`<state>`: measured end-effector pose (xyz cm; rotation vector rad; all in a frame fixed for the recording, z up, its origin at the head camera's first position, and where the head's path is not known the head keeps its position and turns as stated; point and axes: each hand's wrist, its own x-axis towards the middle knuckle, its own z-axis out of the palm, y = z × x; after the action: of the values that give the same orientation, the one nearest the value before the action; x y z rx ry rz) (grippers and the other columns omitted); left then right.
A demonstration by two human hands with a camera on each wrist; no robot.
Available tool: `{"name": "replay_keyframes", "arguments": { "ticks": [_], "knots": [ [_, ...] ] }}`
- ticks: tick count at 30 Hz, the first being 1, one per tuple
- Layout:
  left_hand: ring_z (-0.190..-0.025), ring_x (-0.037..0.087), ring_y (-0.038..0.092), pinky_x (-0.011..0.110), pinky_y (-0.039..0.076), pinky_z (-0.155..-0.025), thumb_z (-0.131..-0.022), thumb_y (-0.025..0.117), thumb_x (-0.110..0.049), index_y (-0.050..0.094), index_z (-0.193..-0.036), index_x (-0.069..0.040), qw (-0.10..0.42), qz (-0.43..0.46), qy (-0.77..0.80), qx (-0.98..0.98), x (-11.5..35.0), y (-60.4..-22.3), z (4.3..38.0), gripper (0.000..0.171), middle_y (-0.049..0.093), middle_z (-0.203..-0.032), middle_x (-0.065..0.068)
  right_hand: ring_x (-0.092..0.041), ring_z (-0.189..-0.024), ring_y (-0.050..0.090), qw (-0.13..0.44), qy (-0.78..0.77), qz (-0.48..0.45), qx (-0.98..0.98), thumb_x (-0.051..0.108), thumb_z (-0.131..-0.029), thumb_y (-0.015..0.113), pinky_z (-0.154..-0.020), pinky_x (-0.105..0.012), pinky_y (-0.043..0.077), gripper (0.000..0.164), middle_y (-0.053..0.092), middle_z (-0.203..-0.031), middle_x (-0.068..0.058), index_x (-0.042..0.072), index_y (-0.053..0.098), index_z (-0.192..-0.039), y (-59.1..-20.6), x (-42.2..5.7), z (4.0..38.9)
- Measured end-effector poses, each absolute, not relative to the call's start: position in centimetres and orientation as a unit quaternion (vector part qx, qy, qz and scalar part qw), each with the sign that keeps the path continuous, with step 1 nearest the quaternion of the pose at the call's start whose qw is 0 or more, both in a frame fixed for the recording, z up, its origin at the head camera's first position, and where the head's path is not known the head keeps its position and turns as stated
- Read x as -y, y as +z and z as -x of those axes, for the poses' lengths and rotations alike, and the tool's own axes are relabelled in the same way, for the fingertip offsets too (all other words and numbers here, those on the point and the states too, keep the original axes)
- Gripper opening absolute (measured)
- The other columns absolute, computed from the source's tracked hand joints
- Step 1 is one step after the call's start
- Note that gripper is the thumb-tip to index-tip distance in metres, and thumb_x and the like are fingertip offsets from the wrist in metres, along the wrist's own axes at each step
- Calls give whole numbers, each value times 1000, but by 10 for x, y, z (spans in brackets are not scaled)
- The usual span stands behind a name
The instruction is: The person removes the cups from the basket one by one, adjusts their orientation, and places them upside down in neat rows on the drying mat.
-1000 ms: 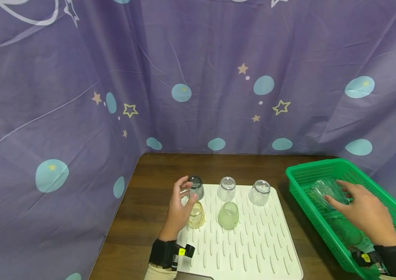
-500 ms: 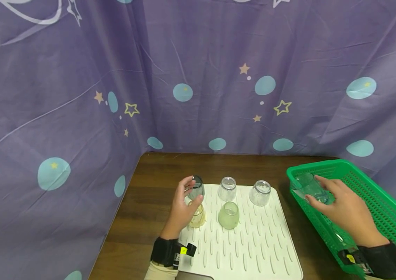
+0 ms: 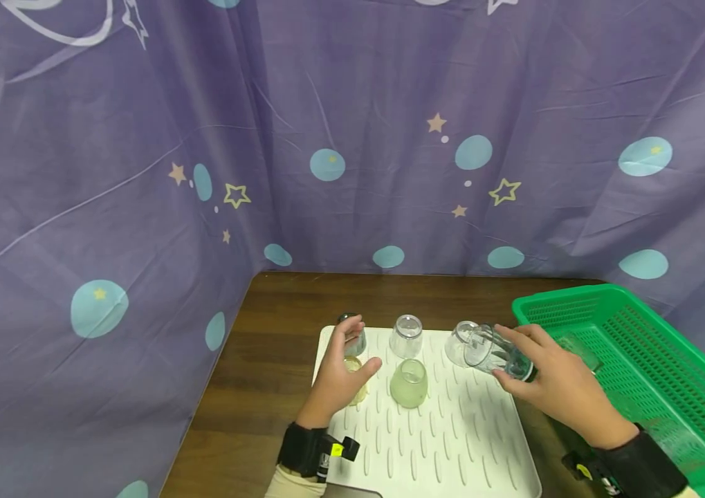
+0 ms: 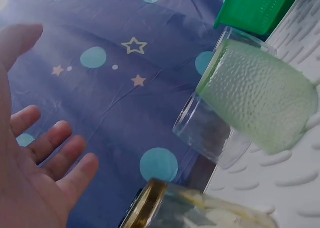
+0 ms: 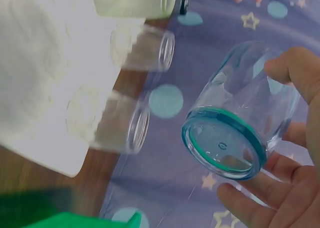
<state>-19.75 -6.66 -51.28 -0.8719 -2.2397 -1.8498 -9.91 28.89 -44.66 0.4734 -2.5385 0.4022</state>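
Observation:
My right hand (image 3: 560, 387) holds a clear, blue-tinted drinking glass (image 3: 500, 354) between thumb and fingers, tipped on its side above the right part of the white ridged mat (image 3: 433, 456). In the right wrist view the base of this glass (image 5: 222, 144) faces the camera. My left hand (image 3: 336, 380) hovers with spread fingers over the mat's left side, grasping nothing. It partly covers an amber glass (image 3: 360, 398) and a dark grey glass (image 3: 358, 340). A textured green glass (image 3: 409, 384) stands beside them, with two clear glasses (image 3: 406, 337) along the mat's back edge.
A green perforated basket (image 3: 607, 294) stands on the right with several glasses (image 3: 672, 439) inside. Beneath everything is a dark wooden table (image 3: 252, 360). A purple patterned curtain (image 3: 383, 90) hangs behind and on the left.
My right hand has lifted the blue-tinted glass out of the green basket and carried it left over the mat. The left hand has shifted slightly right.

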Motion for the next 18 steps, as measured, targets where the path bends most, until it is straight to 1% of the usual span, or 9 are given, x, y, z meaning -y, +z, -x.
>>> {"name": "replay_keyframes", "arguments": {
  "ticks": [4,7,8,10,11,14,16,18],
  "knots": [
    [-146,26,41,50,35,-120,-92,79,-23,32,-159,-22,17,308,-604,735,62,-513,195,82,42,-154,6,7,-54,32,261,150,-209,930,24,-73,91,-46,-17,30,79,60,-118,-2,12,60,-144,-447,-273,101],
    [-147,24,40,49,35,-120,-91,81,-27,30,-160,-24,-3,321,-595,737,58,-512,192,85,40,-157,1,3,-61,45,250,155,-211,932,26,-73,92,-49,-19,38,84,61,-119,-1,12,55,-147,-448,-261,102],
    [-147,23,40,47,36,-120,-91,81,-28,30,-160,-24,-7,325,-592,737,56,-512,190,86,40,-157,0,1,-64,49,246,155,-211,933,27,-74,92,-51,-20,41,86,61,-119,-1,12,53,-148,-449,-258,103],
    [-147,21,40,44,36,-120,-90,81,-30,30,-160,-24,-15,329,-588,739,52,-512,188,87,39,-158,-2,-5,-73,60,238,155,-209,936,29,-73,93,-56,-25,48,89,62,-121,-1,11,50,-150,-450,-251,103],
    [-146,22,40,44,37,-120,-90,81,-31,30,-160,-24,-17,332,-586,739,50,-512,186,87,39,-158,-2,-8,-77,64,236,157,-211,936,29,-73,94,-59,-27,50,90,63,-122,-2,11,51,-149,-451,-248,103],
    [-146,23,41,43,39,-119,-89,82,-31,30,-160,-20,-18,348,-580,737,43,-512,183,89,38,-157,-2,-15,-86,68,230,155,-222,935,31,-70,95,-65,-32,56,92,66,-123,-4,10,52,-148,-453,-240,103],
    [-145,26,42,44,39,-118,-89,82,-30,30,-159,-20,-17,363,-576,732,39,-512,181,88,38,-157,-2,-18,-90,70,227,149,-228,935,34,-70,96,-68,-35,58,92,67,-124,-5,9,52,-147,-454,-234,104],
    [-145,26,42,44,40,-118,-90,82,-31,30,-159,-24,-25,378,-573,727,35,-512,179,87,37,-157,-4,-20,-93,71,221,145,-234,935,36,-70,96,-72,-38,60,92,68,-124,-6,9,53,-147,-456,-229,104]
  ]
}}
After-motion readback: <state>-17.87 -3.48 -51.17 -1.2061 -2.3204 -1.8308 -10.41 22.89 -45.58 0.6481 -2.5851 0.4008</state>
